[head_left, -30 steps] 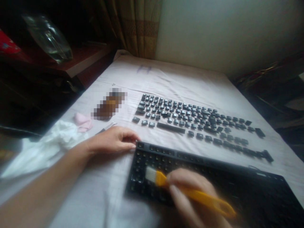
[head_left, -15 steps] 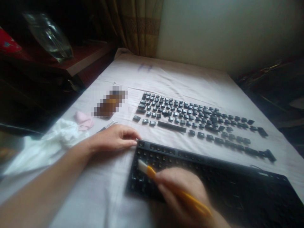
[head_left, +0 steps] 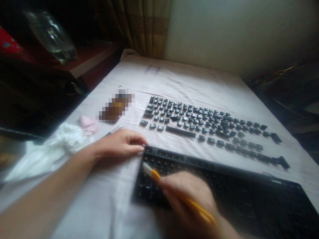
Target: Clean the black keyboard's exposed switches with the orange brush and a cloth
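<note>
A black keyboard base (head_left: 224,186) with its keycaps off lies across the near part of the cloth-covered surface. My right hand (head_left: 189,192) is closed round a yellow-handled paintbrush (head_left: 156,176), whose pale bristles meet the left end of the base among the bare key sockets. At the base's far left corner, my left hand (head_left: 124,142) pinches the edge between thumb and fingers. Beyond the base, loose black keycaps (head_left: 185,119) lie in rows in keyboard order, with the long spacebar (head_left: 180,131) at their front.
Left of the keycaps lies a pixelated brown object (head_left: 116,108). A pink cloth (head_left: 89,125), a crumpled white cloth (head_left: 62,141) and a thin metal-tipped tool (head_left: 116,128) are near my left arm. A glass vase (head_left: 53,38) stands on a wooden ledge (head_left: 87,61).
The brush tip has shifted slightly left and up over the base, with my right hand moving along. My left hand keeps its hold on the corner.
</note>
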Motion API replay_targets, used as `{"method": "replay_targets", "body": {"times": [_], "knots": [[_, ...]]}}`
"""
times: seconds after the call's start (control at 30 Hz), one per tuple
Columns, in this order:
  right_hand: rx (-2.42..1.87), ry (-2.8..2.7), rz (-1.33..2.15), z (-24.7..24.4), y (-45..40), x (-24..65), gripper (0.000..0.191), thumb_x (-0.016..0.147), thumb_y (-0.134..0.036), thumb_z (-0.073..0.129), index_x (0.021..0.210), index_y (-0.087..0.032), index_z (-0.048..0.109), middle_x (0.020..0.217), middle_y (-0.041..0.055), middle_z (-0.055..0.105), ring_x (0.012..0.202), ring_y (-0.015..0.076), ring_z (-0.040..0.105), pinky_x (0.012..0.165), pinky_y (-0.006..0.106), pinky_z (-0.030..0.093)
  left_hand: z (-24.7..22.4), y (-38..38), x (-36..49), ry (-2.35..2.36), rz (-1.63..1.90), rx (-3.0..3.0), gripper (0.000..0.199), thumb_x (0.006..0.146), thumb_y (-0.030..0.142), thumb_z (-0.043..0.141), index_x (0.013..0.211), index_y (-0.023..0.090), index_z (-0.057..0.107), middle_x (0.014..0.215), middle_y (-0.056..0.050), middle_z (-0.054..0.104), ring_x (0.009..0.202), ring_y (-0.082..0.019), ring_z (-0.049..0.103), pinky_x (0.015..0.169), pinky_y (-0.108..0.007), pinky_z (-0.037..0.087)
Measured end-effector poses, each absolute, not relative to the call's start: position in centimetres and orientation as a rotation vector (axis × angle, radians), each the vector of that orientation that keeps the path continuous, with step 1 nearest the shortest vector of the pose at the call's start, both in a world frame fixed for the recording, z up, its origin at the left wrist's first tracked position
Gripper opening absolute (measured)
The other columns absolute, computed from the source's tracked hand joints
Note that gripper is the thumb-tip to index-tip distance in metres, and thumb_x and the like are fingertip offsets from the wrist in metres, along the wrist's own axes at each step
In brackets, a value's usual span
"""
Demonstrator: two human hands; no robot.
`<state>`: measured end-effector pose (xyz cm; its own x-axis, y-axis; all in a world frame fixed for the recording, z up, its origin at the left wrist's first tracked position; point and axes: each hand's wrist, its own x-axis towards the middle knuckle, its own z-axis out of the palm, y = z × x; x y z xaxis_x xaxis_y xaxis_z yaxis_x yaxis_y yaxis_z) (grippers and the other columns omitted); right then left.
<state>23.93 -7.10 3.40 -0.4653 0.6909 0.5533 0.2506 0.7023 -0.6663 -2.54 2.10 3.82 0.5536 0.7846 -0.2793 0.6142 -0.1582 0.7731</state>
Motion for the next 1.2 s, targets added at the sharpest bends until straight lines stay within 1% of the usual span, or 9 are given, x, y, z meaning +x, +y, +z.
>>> {"method": "replay_targets", "body": {"times": [0.1,0.2,0.33,0.5,0.73,0.87,1.03,1.2], "knots": [[-0.740,-2.004,0.645,3.57,-7.16,24.15,0.024,0.089,-0.002,0.060,0.105,-0.018,0.065,0.085,0.0048,0.079,0.068,0.0139,0.075,0.064,0.022,0.058,3.83,2.09,-2.54,1.136,0.227,1.868,0.027,0.088,0.041,0.065,0.107,0.027,0.077,0.101,0.002,0.080,0.091,-0.018,0.071,0.085,-0.026,0.051],[-0.741,-2.025,0.671,3.59,-7.24,24.20,0.022,0.088,-0.002,0.060,0.103,-0.017,0.067,0.081,0.0045,0.078,0.066,0.0142,0.074,0.064,0.023,0.057,3.84,2.11,-2.56,1.146,0.224,1.875,0.026,0.087,0.039,0.065,0.107,0.027,0.077,0.101,0.001,0.080,0.090,-0.018,0.071,0.084,-0.026,0.051],[-0.721,-2.069,0.678,3.44,-7.23,23.96,0.019,0.090,-0.004,0.059,0.101,-0.017,0.068,0.078,0.0044,0.077,0.064,0.0146,0.073,0.063,0.024,0.057,3.71,2.16,-2.66,1.144,0.234,1.883,0.027,0.087,0.040,0.065,0.107,0.027,0.077,0.100,0.001,0.080,0.089,-0.018,0.071,0.084,-0.026,0.051],[-0.695,-2.067,0.653,3.29,-7.03,23.67,0.017,0.093,-0.005,0.060,0.101,-0.018,0.068,0.078,0.0038,0.079,0.063,0.0143,0.073,0.063,0.023,0.057,3.59,2.14,-2.67,1.141,0.232,1.885,0.027,0.088,0.039,0.065,0.108,0.026,0.076,0.101,0.002,0.080,0.090,-0.017,0.071,0.083,-0.025,0.051],[-0.719,-2.001,0.652,3.66,-7.13,24.00,0.022,0.090,-0.002,0.060,0.104,-0.016,0.067,0.079,0.0053,0.078,0.065,0.0143,0.073,0.063,0.024,0.056,3.86,2.08,-2.59,1.139,0.243,1.881,0.026,0.087,0.038,0.065,0.106,0.026,0.077,0.100,0.003,0.080,0.090,-0.017,0.072,0.082,-0.024,0.051],[-0.724,-2.056,0.658,3.68,-7.20,23.83,0.018,0.090,-0.004,0.058,0.099,-0.017,0.068,0.076,0.0044,0.077,0.061,0.0144,0.071,0.060,0.024,0.055,3.86,2.08,-2.58,1.137,0.253,1.889,0.024,0.087,0.038,0.066,0.106,0.028,0.077,0.099,0.004,0.080,0.089,-0.016,0.071,0.081,-0.023,0.050],[-0.733,-2.048,0.576,3.51,-6.87,23.38,0.016,0.094,-0.005,0.059,0.094,-0.017,0.069,0.071,0.0026,0.076,0.057,0.0131,0.070,0.058,0.022,0.056,3.78,2.15,-2.55,1.142,0.241,1.882,0.025,0.087,0.038,0.066,0.106,0.027,0.077,0.098,0.003,0.080,0.088,-0.016,0.071,0.081,-0.023,0.050],[-0.797,-1.948,0.588,3.90,-7.18,24.07,0.022,0.091,-0.003,0.060,0.104,-0.019,0.068,0.083,0.0039,0.079,0.068,0.0144,0.076,0.064,0.021,0.060,3.70,2.21,-2.65,1.129,0.245,1.878,0.025,0.088,0.041,0.066,0.107,0.029,0.077,0.099,0.004,0.080,0.089,-0.016,0.071,0.082,-0.023,0.050]]}}
